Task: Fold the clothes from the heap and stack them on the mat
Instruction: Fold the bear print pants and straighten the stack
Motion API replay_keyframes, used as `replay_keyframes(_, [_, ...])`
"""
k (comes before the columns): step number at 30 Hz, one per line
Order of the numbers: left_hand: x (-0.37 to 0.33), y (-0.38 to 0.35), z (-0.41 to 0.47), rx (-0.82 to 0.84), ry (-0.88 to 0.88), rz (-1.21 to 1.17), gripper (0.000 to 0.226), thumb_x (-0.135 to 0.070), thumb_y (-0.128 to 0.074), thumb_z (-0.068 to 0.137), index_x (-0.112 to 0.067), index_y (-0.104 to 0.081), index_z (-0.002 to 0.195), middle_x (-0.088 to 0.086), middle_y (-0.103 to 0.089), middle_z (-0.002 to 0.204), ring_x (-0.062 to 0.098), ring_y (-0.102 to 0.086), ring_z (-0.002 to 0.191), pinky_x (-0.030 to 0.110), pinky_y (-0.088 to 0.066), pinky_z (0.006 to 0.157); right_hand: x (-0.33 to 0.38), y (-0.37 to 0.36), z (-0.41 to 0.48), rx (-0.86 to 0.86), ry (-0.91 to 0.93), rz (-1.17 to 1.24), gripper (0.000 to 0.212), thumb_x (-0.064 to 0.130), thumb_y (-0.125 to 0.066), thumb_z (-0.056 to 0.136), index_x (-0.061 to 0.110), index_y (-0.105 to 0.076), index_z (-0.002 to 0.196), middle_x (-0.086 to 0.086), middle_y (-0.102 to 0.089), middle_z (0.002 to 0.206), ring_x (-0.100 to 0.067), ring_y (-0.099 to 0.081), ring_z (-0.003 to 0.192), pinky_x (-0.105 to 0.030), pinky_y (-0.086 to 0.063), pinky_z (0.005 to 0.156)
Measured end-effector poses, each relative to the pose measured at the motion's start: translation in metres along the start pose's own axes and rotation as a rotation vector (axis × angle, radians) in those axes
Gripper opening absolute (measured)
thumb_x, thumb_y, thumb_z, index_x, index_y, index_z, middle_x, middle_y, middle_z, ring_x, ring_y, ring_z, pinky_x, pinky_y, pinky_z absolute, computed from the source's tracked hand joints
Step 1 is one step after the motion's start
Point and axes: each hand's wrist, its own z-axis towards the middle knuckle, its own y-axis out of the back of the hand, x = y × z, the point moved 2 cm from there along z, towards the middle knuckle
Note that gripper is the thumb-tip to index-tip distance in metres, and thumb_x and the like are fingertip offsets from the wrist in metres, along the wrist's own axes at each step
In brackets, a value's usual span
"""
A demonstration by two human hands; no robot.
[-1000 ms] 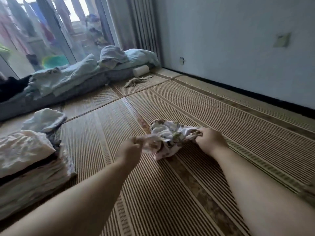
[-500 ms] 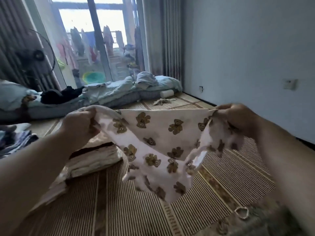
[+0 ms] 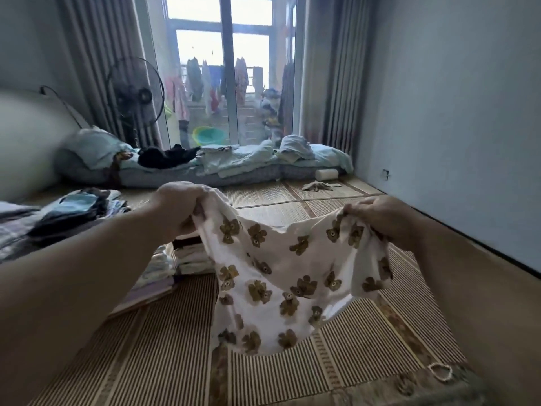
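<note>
**Flowered garment held up over the mat**

Your left hand (image 3: 175,210) grips one top corner of the white fabric garment with brown flower print (image 3: 278,276), fingers curled round bunched cloth. Your right hand (image 3: 377,219) pinches the other top corner, fingers closed on the fabric. The garment hangs spread in the air between them, above the middle of the striped woven straw mat (image 3: 146,353). A stack of folded pale clothes (image 3: 193,259) sits toward the mat's left edge, partly behind the garment. Further left lies a loose pile of dark and blue clothes (image 3: 73,209).
</note>
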Motion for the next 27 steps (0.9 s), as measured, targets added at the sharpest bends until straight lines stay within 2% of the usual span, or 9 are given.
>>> replay_keyframes(2, [-0.001,-0.007,-0.007,0.001,-0.008,0.151,0.02,-0.006,-0.054,0.087,-0.018,-0.066,0.078,0.0,-0.058,0.066,0.012,-0.051,0.057,0.017,-0.044,0.045,0.013,-0.01,-0.005,0.044,0.059,-0.017,0.019,0.031,-0.07,0.084,0.013,-0.072,0.088,-0.01,-0.073,0.08,-0.021,-0.07,0.066,-0.033,-0.06,0.062])
replay_keyframes(4, [-0.004,-0.027,-0.02,0.189,0.008,0.273,0.01,-0.011,-0.065,0.085,-0.016,-0.067,0.094,0.004,-0.06,0.092,0.015,-0.054,0.076,0.017,-0.045,0.051,0.031,-0.02,-0.009,0.119,0.135,-0.016,0.022,0.033,-0.074,0.08,0.018,-0.071,0.095,-0.008,-0.073,0.088,-0.022,-0.071,0.077,-0.036,-0.06,0.071])
replay_keyframes(8, [-0.006,-0.086,-0.051,0.601,0.016,0.154,0.083,-0.018,-0.082,0.062,-0.022,-0.047,0.136,-0.004,-0.053,0.121,0.02,-0.058,0.112,0.035,-0.052,0.085,0.064,-0.054,-0.019,0.378,0.12,0.273,0.027,0.017,-0.071,0.083,0.013,-0.063,0.108,-0.014,-0.07,0.1,-0.027,-0.068,0.083,-0.037,-0.058,0.075])
replay_keyframes(11, [-0.002,-0.11,-0.059,0.439,-0.159,0.209,0.041,-0.009,-0.079,0.072,-0.019,-0.061,0.108,0.006,-0.069,0.098,0.021,-0.069,0.087,0.036,-0.058,0.077,0.068,-0.071,-0.028,0.445,0.159,0.474,0.012,0.018,-0.059,0.091,0.007,-0.061,0.095,-0.011,-0.062,0.084,-0.019,-0.06,0.069,-0.029,-0.051,0.063])
replay_keyframes(13, [0.003,-0.11,-0.056,0.355,-0.146,0.175,0.015,-0.007,-0.072,0.081,-0.019,-0.066,0.088,0.007,-0.07,0.086,0.02,-0.068,0.075,0.037,-0.057,0.072,0.053,-0.064,-0.034,0.217,0.199,0.476,0.021,0.028,-0.063,0.089,0.009,-0.062,0.099,-0.01,-0.067,0.09,-0.021,-0.066,0.072,-0.035,-0.055,0.066])
replay_keyframes(16, [0.004,-0.103,-0.053,0.339,-0.092,-0.019,0.01,-0.001,-0.061,0.088,-0.01,-0.065,0.084,0.014,-0.067,0.079,0.029,-0.063,0.07,0.046,-0.053,0.075,0.008,-0.06,-0.054,-0.092,0.183,0.408,0.052,0.049,-0.074,0.075,0.023,-0.056,0.116,-0.005,-0.069,0.104,-0.017,-0.07,0.088,-0.038,-0.058,0.076])
replay_keyframes(19, [-0.004,-0.098,-0.046,0.265,-0.079,-0.123,0.017,-0.001,-0.056,0.09,-0.013,-0.06,0.078,0.006,-0.061,0.065,0.018,-0.055,0.054,0.031,-0.044,0.059,-0.036,-0.105,-0.087,0.161,0.06,0.375,0.078,0.058,-0.078,0.056,0.024,-0.054,0.122,0.0,-0.071,0.102,-0.009,-0.071,0.085,-0.022,-0.056,0.064])
replay_keyframes(21, [-0.01,-0.094,-0.041,0.21,-0.056,-0.185,0.012,-0.001,-0.055,0.091,-0.012,-0.06,0.087,0.009,-0.06,0.07,0.017,-0.054,0.052,0.029,-0.041,0.058,-0.054,-0.148,-0.101,0.25,-0.045,0.379,0.07,0.053,-0.08,0.053,0.023,-0.06,0.113,0.0,-0.074,0.098,-0.014,-0.072,0.085,-0.029,-0.059,0.069])
replay_keyframes(27, [-0.013,-0.074,-0.036,0.148,0.053,-0.347,0.008,-0.003,-0.058,0.09,-0.006,-0.063,0.097,0.01,-0.069,0.067,0.019,-0.065,0.051,0.029,-0.053,0.047,-0.044,-0.199,-0.095,-0.031,-0.157,0.73,0.014,0.024,-0.066,0.083,0.013,-0.074,0.081,-0.012,-0.073,0.086,-0.033,-0.07,0.087,-0.056,-0.054,0.084])
